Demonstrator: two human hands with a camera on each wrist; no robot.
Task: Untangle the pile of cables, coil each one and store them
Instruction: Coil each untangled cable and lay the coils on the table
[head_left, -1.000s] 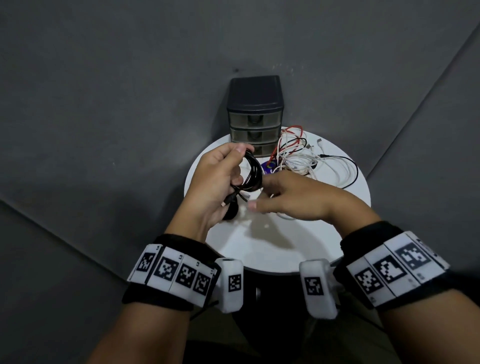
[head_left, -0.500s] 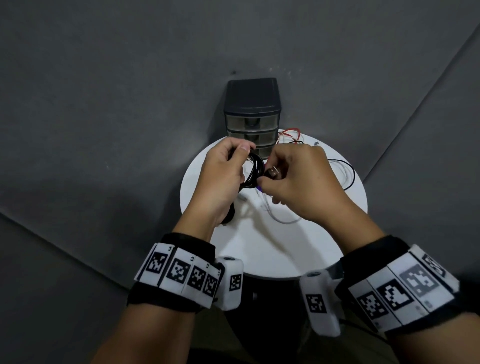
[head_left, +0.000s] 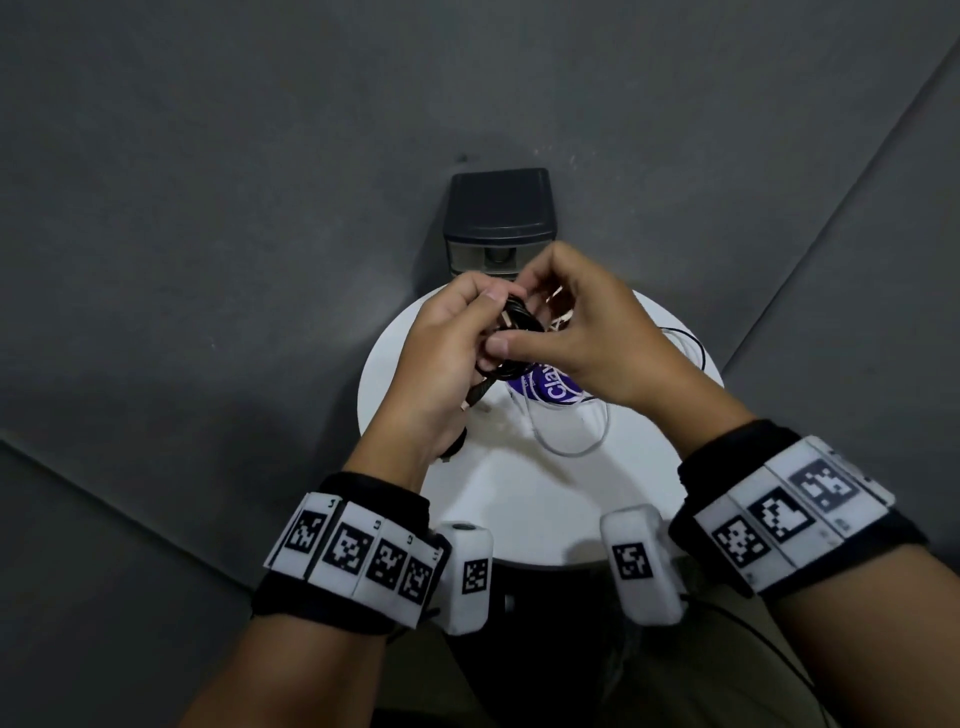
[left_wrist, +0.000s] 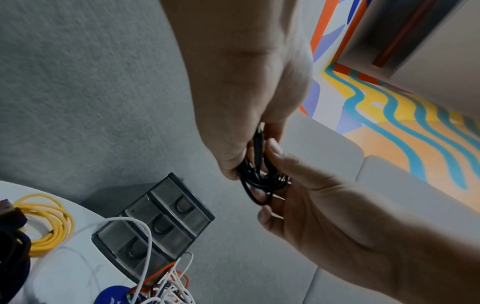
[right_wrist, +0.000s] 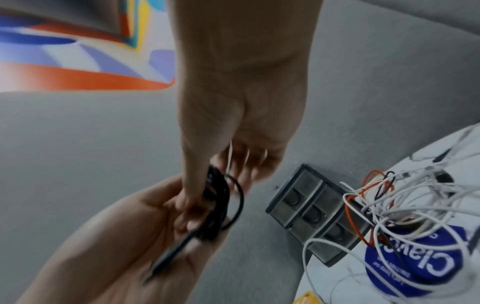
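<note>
A black cable (head_left: 501, 370) wound into a small coil hangs above the white round table (head_left: 519, 509). My left hand (head_left: 485, 332) grips the coil from the left; one end with its plug sticks out below the palm. From the right, thumb and curled fingers of my right hand (head_left: 519, 314) pinch the same coil. The left wrist view shows the coil (left_wrist: 259, 176) between left hand (left_wrist: 249, 156) and right hand (left_wrist: 270, 181). The blurred right wrist view shows coil (right_wrist: 221, 201) and both hands too. A tangle of white, red and black cables (right_wrist: 402, 201) lies on the table.
A dark three-drawer unit (head_left: 498, 218) stands at the table's far edge, drawers closed (left_wrist: 155, 224). A coiled yellow cable (left_wrist: 46, 222) lies on the table. A blue round disc (head_left: 545, 387) sits under the tangle, and a loose white loop (head_left: 571, 441) lies mid-table.
Both hands rose and moved toward the drawer unit with the black coil. The right hand came from beside the coil to pinch it.
</note>
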